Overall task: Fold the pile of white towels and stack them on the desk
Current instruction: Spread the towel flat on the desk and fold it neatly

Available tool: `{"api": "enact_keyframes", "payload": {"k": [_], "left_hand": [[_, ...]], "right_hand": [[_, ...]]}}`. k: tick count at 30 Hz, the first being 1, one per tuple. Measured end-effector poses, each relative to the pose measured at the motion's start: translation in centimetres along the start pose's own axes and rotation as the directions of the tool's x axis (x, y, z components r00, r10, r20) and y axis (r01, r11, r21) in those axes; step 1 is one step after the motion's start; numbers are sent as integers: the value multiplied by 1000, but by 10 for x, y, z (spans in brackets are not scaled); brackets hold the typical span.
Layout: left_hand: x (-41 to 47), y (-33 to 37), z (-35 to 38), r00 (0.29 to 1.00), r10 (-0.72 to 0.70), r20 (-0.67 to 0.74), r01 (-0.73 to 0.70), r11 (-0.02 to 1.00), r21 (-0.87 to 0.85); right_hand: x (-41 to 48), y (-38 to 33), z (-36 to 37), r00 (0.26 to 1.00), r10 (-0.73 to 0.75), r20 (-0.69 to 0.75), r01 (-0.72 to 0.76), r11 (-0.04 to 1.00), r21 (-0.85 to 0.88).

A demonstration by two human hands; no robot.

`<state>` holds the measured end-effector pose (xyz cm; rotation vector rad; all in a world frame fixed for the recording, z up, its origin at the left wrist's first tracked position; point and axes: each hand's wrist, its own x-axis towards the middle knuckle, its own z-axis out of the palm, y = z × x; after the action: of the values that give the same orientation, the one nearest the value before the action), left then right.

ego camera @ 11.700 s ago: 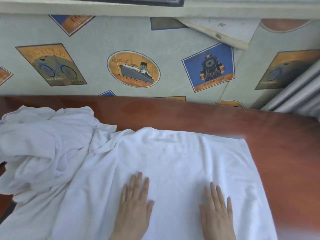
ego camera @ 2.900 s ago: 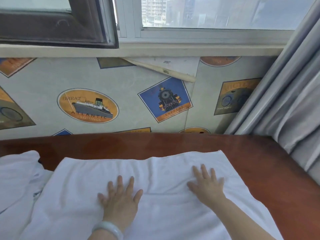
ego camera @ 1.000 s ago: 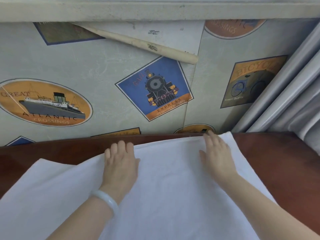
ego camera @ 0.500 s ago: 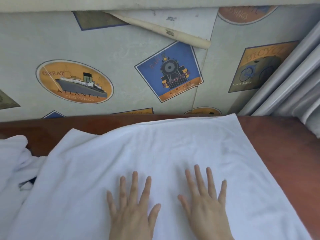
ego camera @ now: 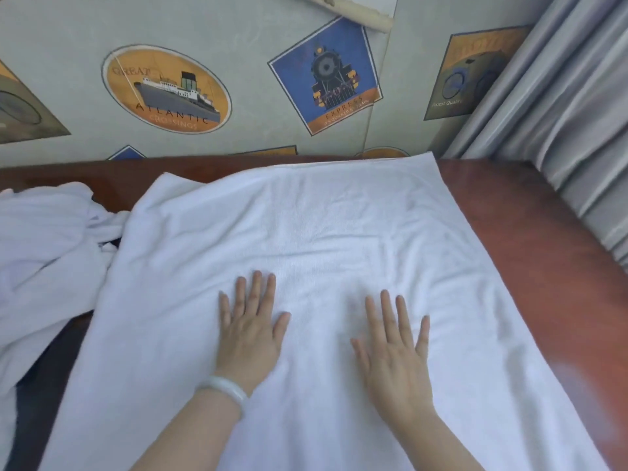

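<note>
Left hand (ego camera: 249, 329) and right hand (ego camera: 394, 351) are lying flat, fingers straight and spread, palms pressing on the white towel (ego camera: 306, 232) spread across the desk (ego camera: 543, 232). The towel's far edge is reaching the wall. A crumpled pile of towels (ego camera: 44, 249) is sitting at left, touching the spread one.

Wallpaper (ego camera: 68, 35) print: ship emblem (ego camera: 166, 90) at 11 o'clock, blue train poster (ego camera: 324, 76) at 12, bicycle poster (ego camera: 472, 73) at 1. Grey curtain (ego camera: 571, 113) hung at 2 o'clock.
</note>
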<state>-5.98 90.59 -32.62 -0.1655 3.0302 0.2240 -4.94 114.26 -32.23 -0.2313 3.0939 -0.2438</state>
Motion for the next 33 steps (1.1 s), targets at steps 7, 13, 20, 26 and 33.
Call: {"api": "enact_keyframes", "payload": {"k": [7, 13, 20, 26, 33], "left_hand": [[-136, 9, 23, 994, 100, -41, -98, 995, 33], [-146, 11, 24, 996, 54, -77, -54, 998, 14], [-197, -20, 26, 998, 38, -53, -35, 997, 64], [-209, -46, 30, 998, -21, -54, 22, 999, 26], [-182, 97, 29, 878, 462, -123, -471, 881, -51]], "right_hand": [[-55, 20, 11, 990, 128, 62, -125, 991, -51], [-101, -10, 3, 998, 53, -18, -52, 998, 48], [-143, -3, 14, 988, 111, 111, -111, 994, -11], [-174, 16, -17, 986, 128, 104, -162, 865, 475], [-203, 109, -44, 956, 239, 168, -280, 595, 754]]}}
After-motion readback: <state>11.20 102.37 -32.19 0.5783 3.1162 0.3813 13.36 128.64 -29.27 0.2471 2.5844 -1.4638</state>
